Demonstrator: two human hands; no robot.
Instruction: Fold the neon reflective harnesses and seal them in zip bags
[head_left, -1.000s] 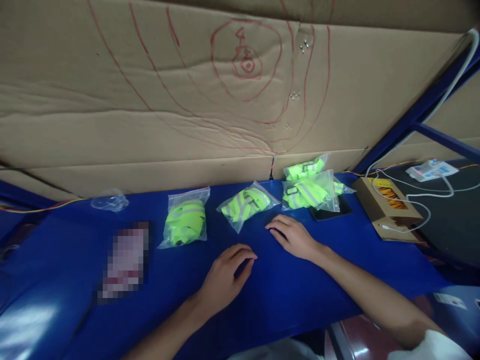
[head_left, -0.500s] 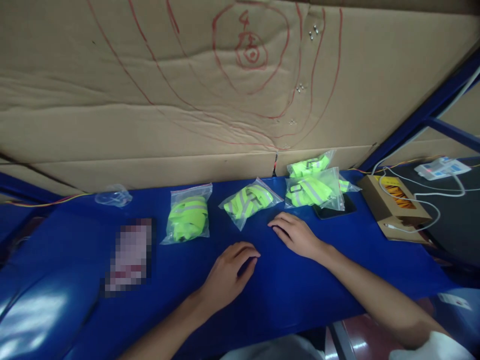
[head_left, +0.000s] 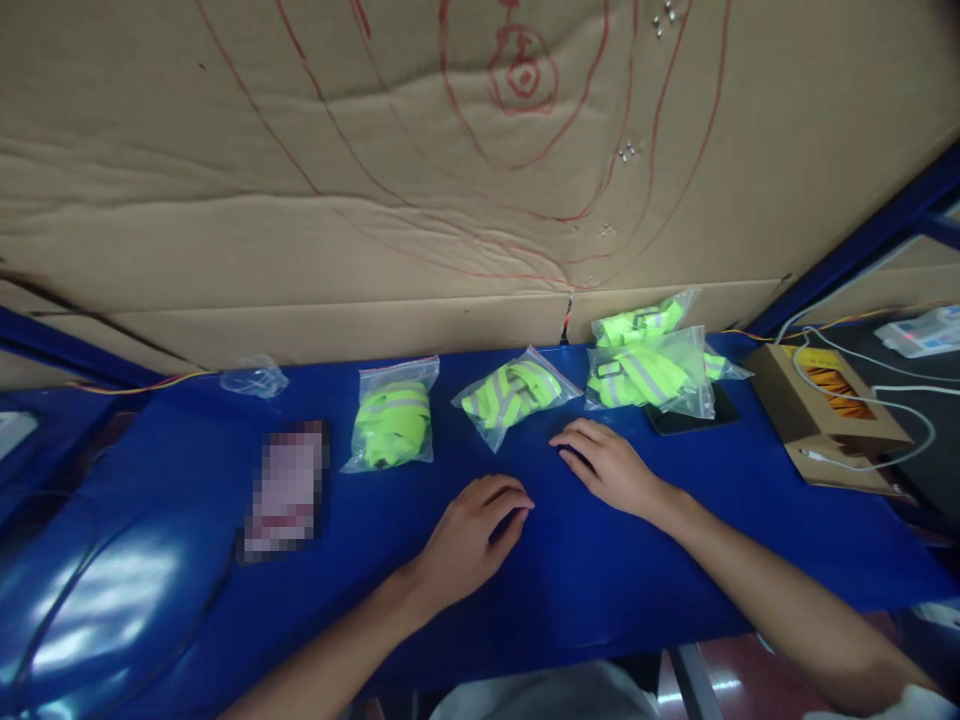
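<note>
Plastic bags point(head_left: 394, 425) of bright yellow-green straps lie along the back of the blue table point(head_left: 600, 580): one at left, a middle bag point(head_left: 514, 393) tilted, and a pile point(head_left: 645, 375) at right partly over a dark flat thing point(head_left: 724, 408). Both hands are relaxed and empty. The left hand point(head_left: 476, 530) has its fingers loosely bent, with a gap above the thumb, and lies in front of the middle bag, apart from it. The right hand point(head_left: 611, 465) is half open, fingertips near the middle bag and the pile but touching neither. Compared with half a second ago, hands and bags keep their places and poses; only the view has turned, cutting the red drawing point(head_left: 525, 75) at the top and showing a pale object point(head_left: 15, 430) at the left edge.
</note>
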